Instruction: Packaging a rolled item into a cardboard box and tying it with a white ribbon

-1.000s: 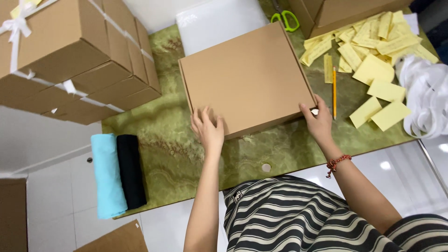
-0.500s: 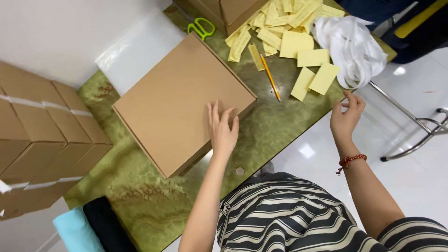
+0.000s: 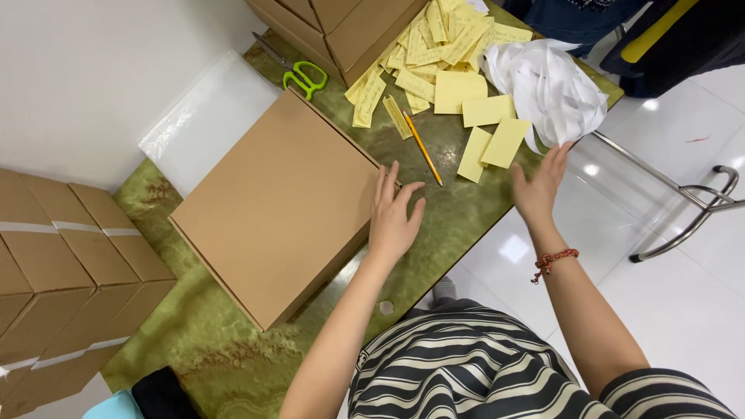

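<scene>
Left hand [image 3: 394, 217] flat on the brown cardboard box's [image 3: 279, 206] near right edge, fingers spread, gripping nothing. Right hand [image 3: 538, 186] now off the box, lifted toward the white ribbon heap [image 3: 547, 85] right of it, open and empty. Box flat on the green tabletop [image 3: 217, 341], turned from a second ago.

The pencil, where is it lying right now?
In the head view the pencil lies on the green table, just right of the closed cardboard box and left of the loose yellow paper slips, beyond the left hand.
</scene>
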